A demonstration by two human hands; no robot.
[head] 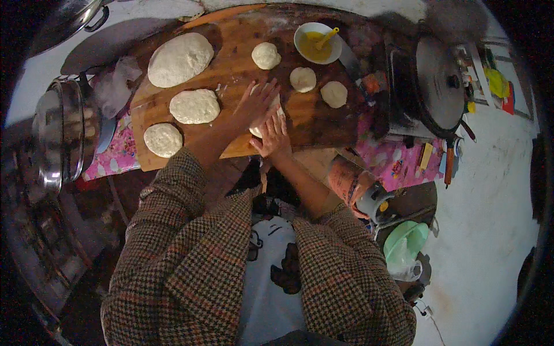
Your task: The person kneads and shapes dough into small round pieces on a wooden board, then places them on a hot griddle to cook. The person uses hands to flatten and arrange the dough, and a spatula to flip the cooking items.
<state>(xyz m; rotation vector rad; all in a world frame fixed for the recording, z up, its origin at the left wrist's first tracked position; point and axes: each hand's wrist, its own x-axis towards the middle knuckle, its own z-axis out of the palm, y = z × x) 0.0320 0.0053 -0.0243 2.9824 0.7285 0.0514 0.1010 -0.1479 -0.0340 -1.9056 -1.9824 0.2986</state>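
My left hand (259, 101) lies flat with its fingers spread over the upper part of a flattened piece of dough (256, 131). Against the lower right of that same piece rests my right hand (274, 137), fingers extended. Both hands hide much of the dough. On the wooden board (236, 78) to the left are a large dough slab (180, 59), an oval flattened dough (194, 106) and a rounder one (163, 140). Beyond and to the right sit small dough balls (266, 56), (303, 79) and another dough ball (334, 94).
A white bowl (301, 48) of yellow liquid with a yellow spoon (327, 38) stands at the board's back right. A lidded round pan (439, 82) is at the right, a steel pot (71, 129) at the left. Below right are a gas cylinder (371, 203) and a green basin (404, 240).
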